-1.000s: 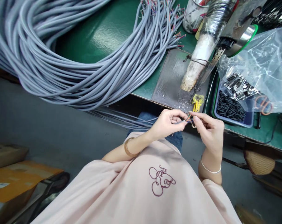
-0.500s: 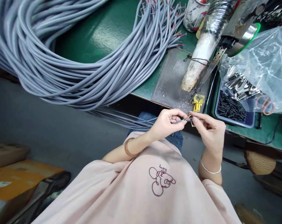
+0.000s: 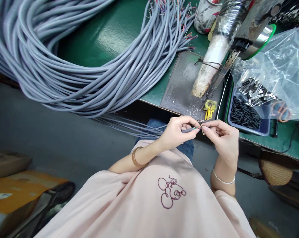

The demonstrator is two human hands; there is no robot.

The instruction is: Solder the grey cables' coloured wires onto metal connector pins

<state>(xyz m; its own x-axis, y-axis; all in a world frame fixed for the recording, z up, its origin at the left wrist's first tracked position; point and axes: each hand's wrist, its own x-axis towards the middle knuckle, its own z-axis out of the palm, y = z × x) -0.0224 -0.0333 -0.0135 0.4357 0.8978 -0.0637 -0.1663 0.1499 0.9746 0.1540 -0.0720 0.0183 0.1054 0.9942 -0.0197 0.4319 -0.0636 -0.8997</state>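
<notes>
My left hand (image 3: 177, 132) is closed around the end of a grey cable (image 3: 149, 128) that runs off to the left below the bench edge. Thin coloured wires (image 3: 198, 127) stick out of that cable end between the two hands. My right hand (image 3: 222, 137) pinches these wire tips with thumb and forefinger. Both hands hover in front of my chest, just below the edge of the green bench (image 3: 115, 33). A big bundle of grey cables (image 3: 65, 66) lies looped over the bench to the left.
A dark metal plate (image 3: 181, 86) carries a wrapped tool (image 3: 209, 69) and a small yellow clip (image 3: 209, 109). To the right, a blue tray (image 3: 246, 115) of black pieces sits under a clear plastic bag (image 3: 275, 69). Cardboard boxes (image 3: 16, 191) stand on the floor at lower left.
My right hand's fingers have curled in and shifted slightly down onto the wire tips. The left hand and cable have barely moved.
</notes>
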